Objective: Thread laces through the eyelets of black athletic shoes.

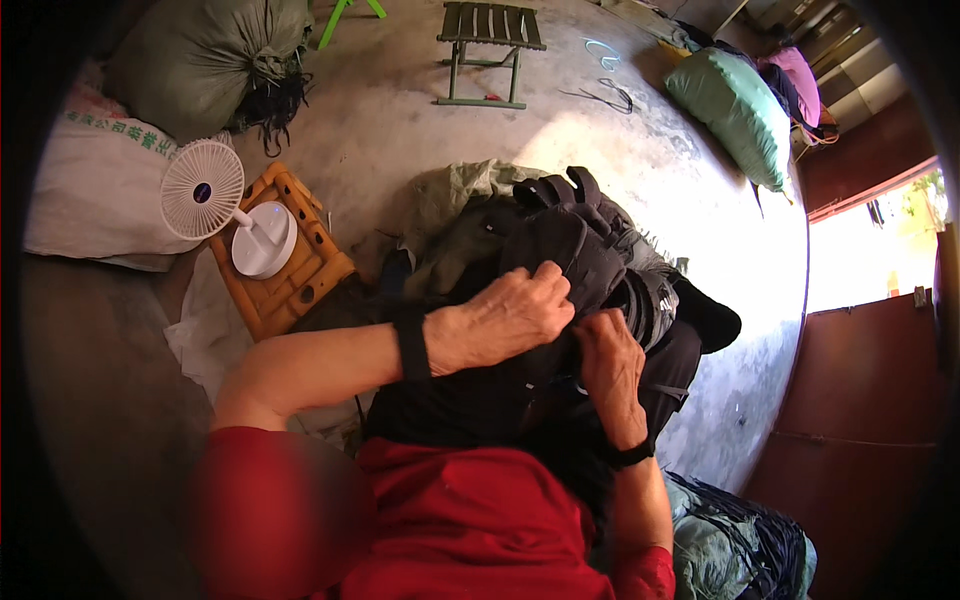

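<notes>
A black backpack (pixel 562 236) with padded straps lies across my lap. Over it, my left hand (pixel 512 315) is closed, thumb and fingers pressed together. Close beside it on the right, my right hand (pixel 610 365) is also closed, its fingertips pinched and pointing at the backpack. The two hands almost meet. Whatever is between the fingers of either hand is too small or too hidden to make out. Black bands circle both wrists.
On my left a white fan (pixel 265 240) stands on a bamboo stool (pixel 310 290) beside stuffed sacks (pixel 95 195). Ahead is a folding stool (pixel 490 30). A green sack (pixel 735 110) and another person (pixel 795 80) are at the far right. A bundle of dark strips (pixel 745 540) lies near right.
</notes>
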The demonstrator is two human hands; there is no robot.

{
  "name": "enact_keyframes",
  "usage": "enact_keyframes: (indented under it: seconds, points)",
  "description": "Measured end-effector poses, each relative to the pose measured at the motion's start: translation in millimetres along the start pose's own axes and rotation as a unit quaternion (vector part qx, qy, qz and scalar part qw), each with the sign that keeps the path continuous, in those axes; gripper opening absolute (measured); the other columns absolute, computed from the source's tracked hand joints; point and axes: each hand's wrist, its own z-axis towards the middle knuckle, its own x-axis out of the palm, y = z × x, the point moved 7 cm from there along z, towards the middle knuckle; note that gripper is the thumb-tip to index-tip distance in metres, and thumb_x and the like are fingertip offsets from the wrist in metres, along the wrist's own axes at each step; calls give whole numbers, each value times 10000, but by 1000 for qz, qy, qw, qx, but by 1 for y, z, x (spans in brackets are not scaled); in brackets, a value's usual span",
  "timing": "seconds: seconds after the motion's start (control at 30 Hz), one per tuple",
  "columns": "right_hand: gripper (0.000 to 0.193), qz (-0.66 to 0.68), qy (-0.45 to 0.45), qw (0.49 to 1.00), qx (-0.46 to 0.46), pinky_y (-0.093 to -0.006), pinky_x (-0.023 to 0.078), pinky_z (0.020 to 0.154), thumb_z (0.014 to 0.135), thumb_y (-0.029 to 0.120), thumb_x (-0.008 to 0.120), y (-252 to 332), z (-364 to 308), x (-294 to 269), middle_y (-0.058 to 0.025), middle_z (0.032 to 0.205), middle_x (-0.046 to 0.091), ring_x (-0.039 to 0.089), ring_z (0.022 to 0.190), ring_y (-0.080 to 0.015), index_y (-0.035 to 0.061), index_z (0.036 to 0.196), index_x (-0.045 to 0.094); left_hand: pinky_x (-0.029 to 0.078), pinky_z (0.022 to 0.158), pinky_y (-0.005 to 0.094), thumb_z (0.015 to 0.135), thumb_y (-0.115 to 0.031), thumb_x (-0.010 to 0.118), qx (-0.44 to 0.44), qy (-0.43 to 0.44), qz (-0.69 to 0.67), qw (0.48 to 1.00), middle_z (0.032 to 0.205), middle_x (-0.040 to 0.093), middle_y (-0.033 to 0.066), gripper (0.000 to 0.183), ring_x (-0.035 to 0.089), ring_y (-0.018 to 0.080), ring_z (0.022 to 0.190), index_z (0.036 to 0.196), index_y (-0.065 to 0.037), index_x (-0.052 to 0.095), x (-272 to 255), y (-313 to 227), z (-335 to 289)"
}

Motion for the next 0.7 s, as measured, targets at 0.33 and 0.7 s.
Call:
enact_keyframes:
  seconds: [0.33,0.7]
  points:
    - [297,-144,121,943,-276,-396,428,805,688,206,747,12,34,-13,-85,992,560,537,1030,-289,76,884,566,449,698,390,815,-172,558,167,17,-54,984,783,516,3,134,547,184,809,699,-106,570,-1,17,24]
    - [265,-131,210,933,-263,-381,406,723,623,287,792,-2,27,2,-17,834,532,513,858,-231,157,832,691,528,611,380,793,-166,600,171,64,-202,962,711,641,90,150,626,248,800,720,-47,654,16,10,31]
